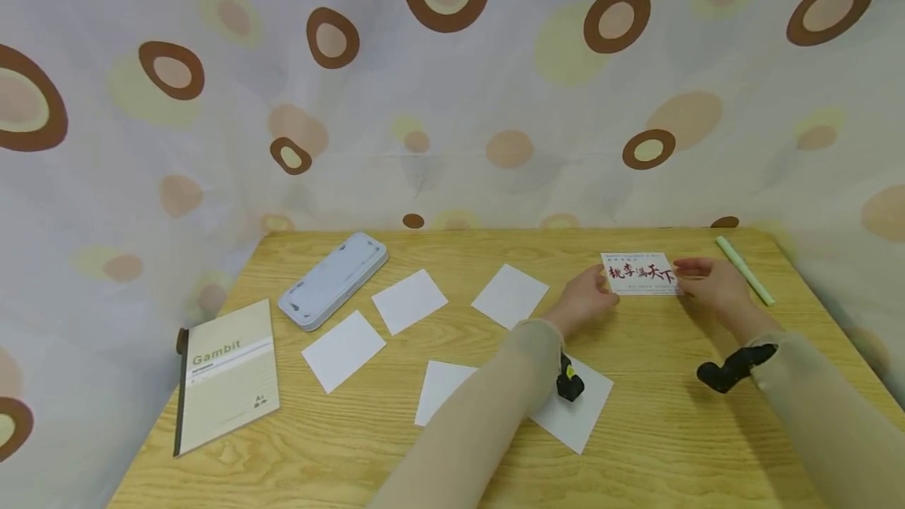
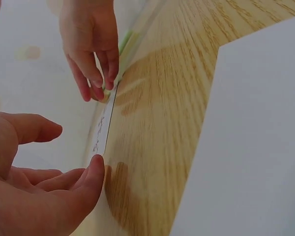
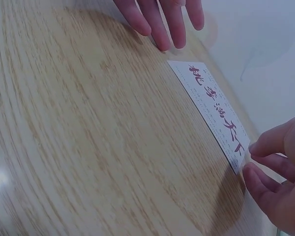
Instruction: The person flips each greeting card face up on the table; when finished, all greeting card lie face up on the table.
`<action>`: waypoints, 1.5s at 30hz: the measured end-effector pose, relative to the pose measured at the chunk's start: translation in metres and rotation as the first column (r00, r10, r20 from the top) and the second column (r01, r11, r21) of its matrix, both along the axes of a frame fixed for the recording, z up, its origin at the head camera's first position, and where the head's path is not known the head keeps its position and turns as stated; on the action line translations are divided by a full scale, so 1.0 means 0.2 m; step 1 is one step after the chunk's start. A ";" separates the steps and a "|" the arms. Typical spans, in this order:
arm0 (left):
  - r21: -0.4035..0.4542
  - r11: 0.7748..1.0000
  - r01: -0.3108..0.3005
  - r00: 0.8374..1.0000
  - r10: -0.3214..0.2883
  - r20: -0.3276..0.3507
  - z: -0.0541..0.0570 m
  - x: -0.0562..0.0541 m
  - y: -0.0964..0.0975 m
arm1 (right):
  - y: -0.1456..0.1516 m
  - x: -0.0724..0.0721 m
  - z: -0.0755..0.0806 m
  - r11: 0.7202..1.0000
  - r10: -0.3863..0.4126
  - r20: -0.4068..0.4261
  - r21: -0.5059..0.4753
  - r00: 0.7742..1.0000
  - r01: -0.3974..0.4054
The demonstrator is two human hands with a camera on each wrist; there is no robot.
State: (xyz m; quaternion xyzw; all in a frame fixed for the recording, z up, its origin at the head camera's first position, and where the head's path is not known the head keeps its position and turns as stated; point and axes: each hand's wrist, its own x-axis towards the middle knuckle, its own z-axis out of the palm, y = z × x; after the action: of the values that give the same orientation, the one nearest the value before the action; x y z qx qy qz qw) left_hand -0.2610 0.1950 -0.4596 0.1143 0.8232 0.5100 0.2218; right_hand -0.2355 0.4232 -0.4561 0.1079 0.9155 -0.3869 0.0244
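Sleeves (image 1: 481,415), two of them and both beige, are stretching forward over the wood-grain table (image 1: 657,434), each wearing a black device (image 1: 735,368) at the wrist. The left hand (image 1: 583,298) is standing at the left edge of one printed card (image 1: 639,273), its fingers loosely extended and slightly parted, the thumb apart from them. The right hand (image 1: 717,297) is mirroring it at the opposite edge, thumb and fingertips bending gently toward the card's end with a gap between them. (Whether either hand is actually making contact, I cannot tell.) The card itself is lying flat near the far edge of the table, between the hands, showing large red characters.

Counting the rest, five plain white cards (image 1: 511,295) are lying scattered toward the middle and left; the left forearm is partly covering two of these. One pale pencil case (image 1: 334,281) is resting at an angle at the far left, one cream notebook (image 1: 229,379) is lying nearer the front on that side, and one light green pen (image 1: 745,269) is slanting just beyond the right hand. Behind everything, one patterned cloth (image 1: 452,108) is hanging.
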 end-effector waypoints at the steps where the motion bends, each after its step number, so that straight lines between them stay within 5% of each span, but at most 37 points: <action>1: 0.002 1.000 -0.002 1.000 0.002 -0.003 0.01 0.00 -0.01 | 0.00 0.00 0.00 1.000 0.001 -0.006 0.002 1.000 -0.001; 9: 0.009 1.000 0.023 0.997 -0.022 -0.075 0.04 -0.05 -0.15 | -0.06 -0.01 0.03 0.997 0.014 -0.059 0.070 0.998 -0.010; 22: 0.049 0.999 -0.009 0.997 0.013 -0.079 0.09 -0.10 -0.38 | -0.23 -0.05 0.09 0.992 0.088 -0.095 0.094 0.992 -0.079; 35: -0.111 0.994 0.016 0.985 -0.035 -0.169 0.16 -0.13 -0.61 | -0.51 -0.05 0.17 0.976 0.216 -0.089 0.028 0.972 -0.215; 45: -0.201 0.978 0.047 0.975 -0.089 -0.204 0.16 -0.16 -0.75 | -0.67 -0.09 0.12 0.962 0.271 -0.123 -0.007 0.955 -0.274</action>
State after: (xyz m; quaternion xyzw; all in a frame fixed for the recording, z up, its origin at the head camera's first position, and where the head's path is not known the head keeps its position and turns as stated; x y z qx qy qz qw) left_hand -0.2926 0.0452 -0.4268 0.1740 0.8836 0.4039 0.1605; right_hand -0.2526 0.2890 -0.4320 -0.0430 0.9166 -0.3968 0.0233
